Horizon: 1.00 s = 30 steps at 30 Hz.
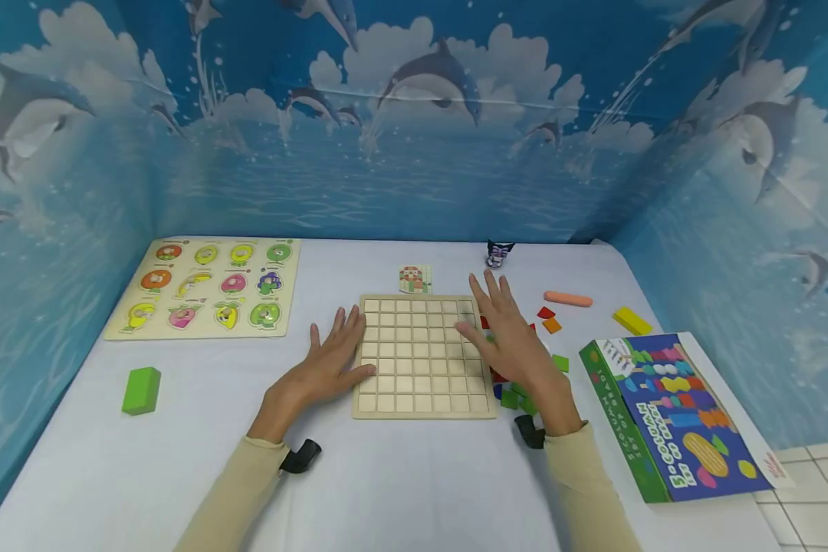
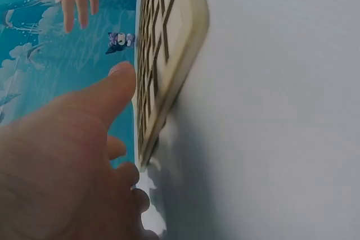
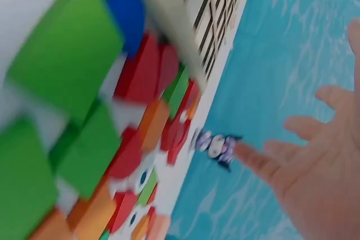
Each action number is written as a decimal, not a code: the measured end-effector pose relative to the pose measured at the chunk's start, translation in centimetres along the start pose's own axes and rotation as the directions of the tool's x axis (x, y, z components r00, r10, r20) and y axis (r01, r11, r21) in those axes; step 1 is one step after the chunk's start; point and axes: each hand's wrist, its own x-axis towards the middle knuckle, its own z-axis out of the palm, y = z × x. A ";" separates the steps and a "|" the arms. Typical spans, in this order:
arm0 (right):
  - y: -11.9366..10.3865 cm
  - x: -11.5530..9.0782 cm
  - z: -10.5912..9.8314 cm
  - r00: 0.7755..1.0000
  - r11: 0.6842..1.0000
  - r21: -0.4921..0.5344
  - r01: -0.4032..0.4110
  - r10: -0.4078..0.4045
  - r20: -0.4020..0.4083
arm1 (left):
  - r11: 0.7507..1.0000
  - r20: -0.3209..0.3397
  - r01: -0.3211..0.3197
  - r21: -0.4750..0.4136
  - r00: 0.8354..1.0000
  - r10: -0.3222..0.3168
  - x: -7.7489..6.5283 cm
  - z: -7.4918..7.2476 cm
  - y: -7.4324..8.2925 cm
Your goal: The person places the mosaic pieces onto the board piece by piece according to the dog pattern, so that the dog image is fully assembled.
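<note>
A square wooden grid board (image 1: 417, 357) lies flat on the white table, its cells bare. My left hand (image 1: 326, 366) is at the board's left edge with fingers spread and the thumb reaching over the rim. In the left wrist view the thumb (image 2: 109, 91) is close to the board's edge (image 2: 180, 54); whether it touches cannot be told. Over the board's right side hovers my right hand (image 1: 514, 345), fingers apart and holding nothing. Under and beside it lie colored blocks, among them green blocks (image 3: 70, 49), red blocks (image 3: 138, 71) and a blue block (image 3: 126, 18).
Behind the board lie a small patterned card (image 1: 415, 279) and a dark figurine (image 1: 497, 254). A fruit puzzle board (image 1: 203, 291) and a green block (image 1: 141, 391) are at left. At right are an orange stick (image 1: 568, 299), a yellow block (image 1: 632, 320) and a bead-set box (image 1: 683, 418).
</note>
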 end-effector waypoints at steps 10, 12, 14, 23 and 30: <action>4.8 1.6 -2.3 0.995 0.992 0.098 0.076 -0.068 -0.077 | 1.000 0.053 -0.025 -0.005 0.998 0.025 -0.3 0.0 -0.8; 5.6 2.0 -2.6 0.997 0.995 0.094 0.040 -0.034 -0.065 | 1.000 0.054 -0.029 -0.011 0.998 0.029 -0.2 0.0 -0.8; 6.3 2.5 -2.8 0.999 0.996 0.085 -0.009 0.013 -0.046 | 0.999 0.053 -0.033 -0.020 0.998 0.034 -0.2 0.1 -0.9; 8.0 5.1 -2.8 0.988 0.987 0.049 -0.151 0.151 0.007 | 0.999 0.045 -0.019 -0.040 0.999 0.021 -0.5 0.1 -0.8; 8.5 6.3 -2.4 0.958 0.955 0.081 -0.285 0.282 0.052 | 1.000 0.049 -0.024 -0.017 0.998 0.025 -0.4 0.2 -0.6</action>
